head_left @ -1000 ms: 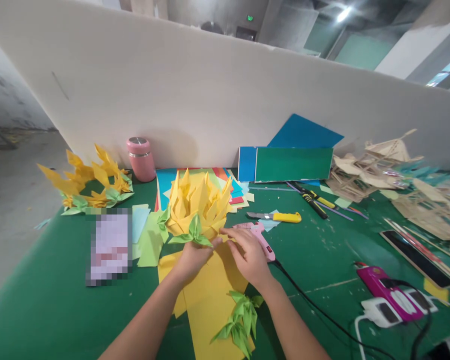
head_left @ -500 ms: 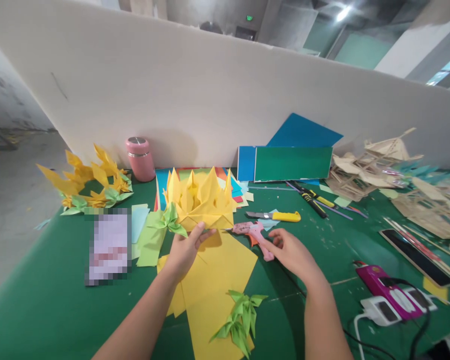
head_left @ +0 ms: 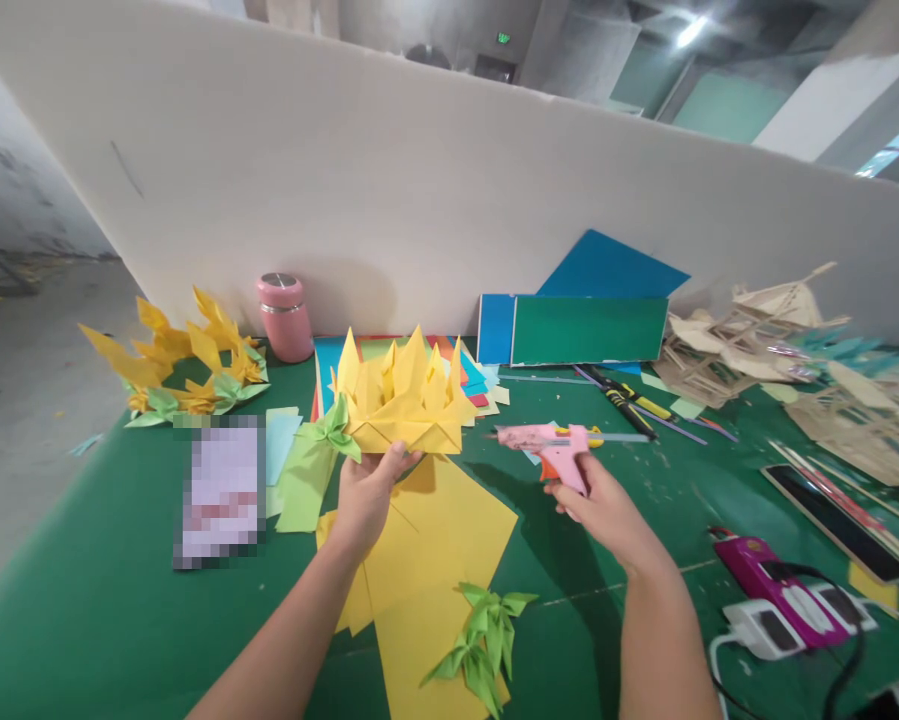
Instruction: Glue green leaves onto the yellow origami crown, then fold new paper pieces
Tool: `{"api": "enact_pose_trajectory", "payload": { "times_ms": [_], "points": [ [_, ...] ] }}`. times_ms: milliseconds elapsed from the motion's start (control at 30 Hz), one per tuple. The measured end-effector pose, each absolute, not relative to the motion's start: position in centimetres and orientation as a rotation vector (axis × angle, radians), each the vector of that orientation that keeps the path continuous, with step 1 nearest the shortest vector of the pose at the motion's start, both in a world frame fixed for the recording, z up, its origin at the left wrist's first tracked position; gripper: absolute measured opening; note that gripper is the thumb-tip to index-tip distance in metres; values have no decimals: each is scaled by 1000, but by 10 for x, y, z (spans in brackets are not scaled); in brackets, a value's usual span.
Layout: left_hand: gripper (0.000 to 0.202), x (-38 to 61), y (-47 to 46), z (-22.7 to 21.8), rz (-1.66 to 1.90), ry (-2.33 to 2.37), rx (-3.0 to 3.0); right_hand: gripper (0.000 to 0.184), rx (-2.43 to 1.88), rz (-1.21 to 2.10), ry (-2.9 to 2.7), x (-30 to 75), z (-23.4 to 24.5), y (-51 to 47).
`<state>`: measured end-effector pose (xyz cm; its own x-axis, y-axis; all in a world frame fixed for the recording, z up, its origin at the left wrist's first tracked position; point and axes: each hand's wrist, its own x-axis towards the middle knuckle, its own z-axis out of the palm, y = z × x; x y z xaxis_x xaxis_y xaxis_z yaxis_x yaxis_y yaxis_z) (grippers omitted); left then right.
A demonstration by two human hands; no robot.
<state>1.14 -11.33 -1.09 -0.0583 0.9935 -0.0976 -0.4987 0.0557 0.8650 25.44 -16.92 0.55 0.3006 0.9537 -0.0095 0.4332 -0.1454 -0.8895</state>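
Note:
My left hand (head_left: pixel 369 492) grips the underside of a folded yellow paper flower (head_left: pixel 404 400) and holds it raised over yellow paper sheets (head_left: pixel 434 540). A green paper leaf (head_left: pixel 329 432) sticks to the flower's left side. My right hand (head_left: pixel 605 508) is closed on the handle of a pink glue gun (head_left: pixel 550 446), lifted off the green table (head_left: pixel 104 610). Its nozzle points left toward the flower, a short gap away.
Green paper leaves (head_left: pixel 483 640) lie on the yellow sheets near me. Finished yellow flowers (head_left: pixel 183 365) and a pink flask (head_left: pixel 284 317) stand at the back left. A yellow knife, coloured paper (head_left: pixel 584 325), wooden models (head_left: pixel 764 345), a pink charger (head_left: pixel 783 590) and a power strip lie to the right.
My right hand has left the flower, taken the pink glue gun from the table and lifted it. My left hand has turned the flower, so the green leaf moved to its left side.

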Motion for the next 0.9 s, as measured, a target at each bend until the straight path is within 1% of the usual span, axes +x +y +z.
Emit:
{"api": "enact_pose_trajectory", "payload": {
  "times_ms": [33, 133, 167, 233, 300, 467, 633, 900],
  "points": [
    [37, 11, -114, -13, 1402, 924, 741, 22, -1662, 861, -1222, 252, 10, -170],
    [34, 12, -116, -18, 1373, 961, 789, 15, -1482, 1065, -1240, 240, 17, -173],
    [34, 13, -116, -18, 1363, 965, 804, 16, -1444, 1098, -1269, 235, 17, -173],
    [34, 14, -117, -19, 1345, 978, 835, 27, -1409, 1111, -1333, 225, 14, -172],
    [32, 14, -117, -19, 1331, 998, 876, 37, -1409, 1064, -1396, 215, 9, -170],
    [27, 15, -117, -19, 1325, 980, 927, 49, -1379, 883, -1538, 199, 1, -166],
    [33, 16, -117, -16, 1332, 958, 894, 51, -1361, 807, -1614, 198, -1, -167],
    [29, 17, -119, -16, 1316, 977, 980, 48, -1390, 647, -1724, 193, 2, -166]
  ]
}}
